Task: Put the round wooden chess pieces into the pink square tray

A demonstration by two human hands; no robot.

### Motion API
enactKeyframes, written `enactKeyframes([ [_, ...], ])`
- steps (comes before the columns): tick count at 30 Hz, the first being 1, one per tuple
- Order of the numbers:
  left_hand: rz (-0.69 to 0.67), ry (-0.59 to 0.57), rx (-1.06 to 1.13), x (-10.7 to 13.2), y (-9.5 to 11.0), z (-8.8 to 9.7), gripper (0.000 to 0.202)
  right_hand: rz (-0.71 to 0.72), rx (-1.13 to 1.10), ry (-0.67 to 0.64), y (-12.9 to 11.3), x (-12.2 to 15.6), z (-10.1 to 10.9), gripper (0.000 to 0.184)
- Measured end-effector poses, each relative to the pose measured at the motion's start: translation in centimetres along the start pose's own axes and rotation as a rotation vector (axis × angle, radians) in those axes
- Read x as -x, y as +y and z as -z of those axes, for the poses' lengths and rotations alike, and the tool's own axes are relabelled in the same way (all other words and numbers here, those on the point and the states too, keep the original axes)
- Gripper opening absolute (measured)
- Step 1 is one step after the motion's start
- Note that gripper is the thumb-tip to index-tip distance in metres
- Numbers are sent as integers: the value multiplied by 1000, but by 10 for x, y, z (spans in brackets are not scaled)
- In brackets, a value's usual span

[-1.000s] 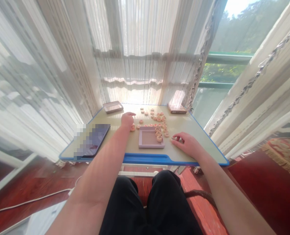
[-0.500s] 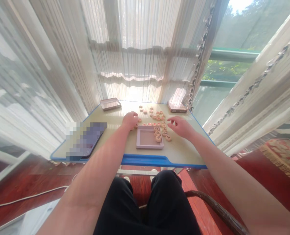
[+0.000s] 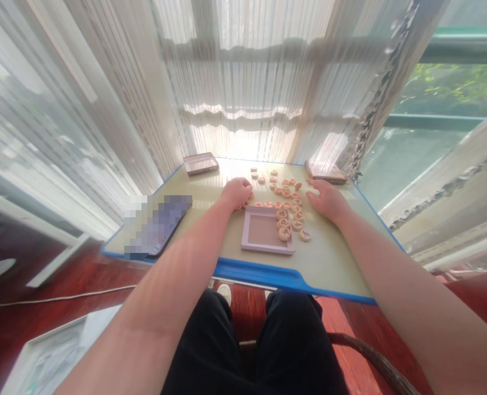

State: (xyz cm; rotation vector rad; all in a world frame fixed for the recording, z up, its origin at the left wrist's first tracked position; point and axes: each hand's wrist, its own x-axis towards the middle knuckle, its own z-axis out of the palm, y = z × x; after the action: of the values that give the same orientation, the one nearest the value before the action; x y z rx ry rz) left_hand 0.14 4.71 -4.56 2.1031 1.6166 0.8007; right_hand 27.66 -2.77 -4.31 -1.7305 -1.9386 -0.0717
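Several round wooden chess pieces (image 3: 285, 193) lie scattered on a small blue-edged table (image 3: 329, 263). A shallow lilac tray (image 3: 263, 237) sits near the front edge with a few pieces along its right side. My left hand (image 3: 236, 192) rests curled on the table at the left of the pieces, fingers bent over one or two of them. My right hand (image 3: 328, 198) lies on the table at the right of the pieces, fingers stretched toward them, holding nothing.
A dark tablet (image 3: 161, 225) lies at the table's left. A small flat box (image 3: 201, 163) sits at the back left and a wooden box (image 3: 325, 171) at the back right. Sheer curtains (image 3: 243, 82) hang behind. A cable (image 3: 54, 299) runs over the red floor.
My right hand moved from the table's front right up to the right side of the pieces. My left hand closed from a pointing finger into a curl. The camera shifted.
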Motion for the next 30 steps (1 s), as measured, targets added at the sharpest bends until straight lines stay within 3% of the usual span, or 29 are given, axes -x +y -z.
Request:
enactKeyframes([
  [5,-46,2,-10,1,-1,3,18,31,-21,-123,-3,-5,-4,29],
  [10,0,30,34,8,0,6,18,-23,0,-57,-4,2,-4,29],
  [15,44,39,98,9,-2,5,20,31,2,-29,-2,0,-12,44],
  [19,-1,41,74,5,-5,4,18,31,70,-170,-4,-8,-17,60],
  [21,-2,38,79,4,-6,4,18,18,84,-162,-7,-7,-16,52],
  [26,1,39,93,8,-5,6,20,-7,60,77,-10,1,-11,31],
  [30,-59,59,40,12,-2,8,23,28,6,17,-2,-2,-11,25],
])
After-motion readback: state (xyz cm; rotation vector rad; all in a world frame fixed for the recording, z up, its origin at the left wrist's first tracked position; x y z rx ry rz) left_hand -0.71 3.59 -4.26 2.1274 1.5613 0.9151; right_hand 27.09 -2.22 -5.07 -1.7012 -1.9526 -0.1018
